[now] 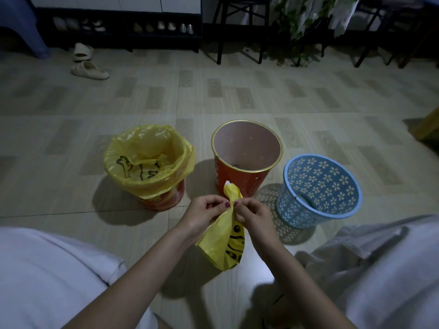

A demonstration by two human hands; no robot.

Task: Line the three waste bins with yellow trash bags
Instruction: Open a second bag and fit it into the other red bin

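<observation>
Both hands, left hand (202,213) and right hand (253,216), had their grip pinched tight on the folded yellow bag (228,243), just before the unlined red bin (247,153).

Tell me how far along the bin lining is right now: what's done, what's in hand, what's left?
Done: the left bin already wears a yellow bag folded over its rim. In hand: the left hand and right hand both pinch a second, still-bunched yellow bag, apparently working it open. Left: the red bin in the middle and the blue flowered basket on the right are both unlined.
</observation>
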